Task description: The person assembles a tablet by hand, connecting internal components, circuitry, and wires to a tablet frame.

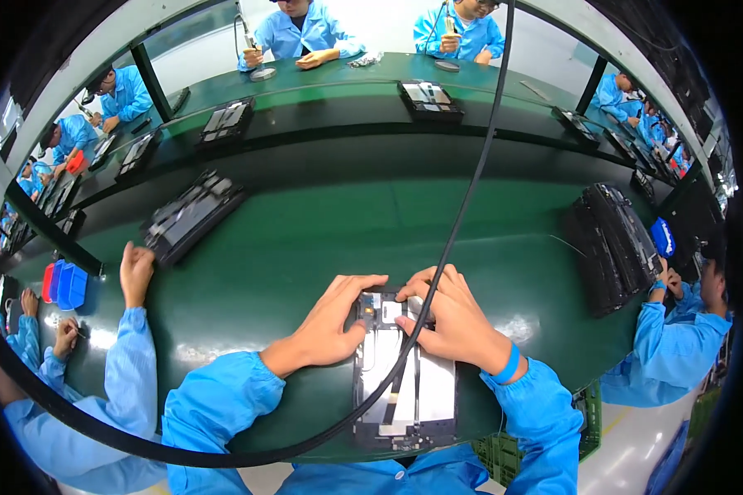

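Observation:
An opened tablet (437, 388) lies on the green table before me, with silvery battery panels, dark ribbon strips and a board along its far end. My left hand (326, 322) rests at its far left corner, fingers stretched over the far edge and thumb beside the frame. Over the far right part, my right hand (454, 322) bends its fingers and thumb together at the board. A small greyish patch shows between them, too hidden to name. A blue wristband (508, 363) circles my right wrist.
A thick black cable (462, 214) crosses in front of the tablet. Stacked black tablets or trays (611, 247) stand at right. At left, a co-worker's hand (137, 268) is near a blurred dark tablet (191, 216). Blue bins (68, 285) sit beyond it. More tablets line a raised shelf.

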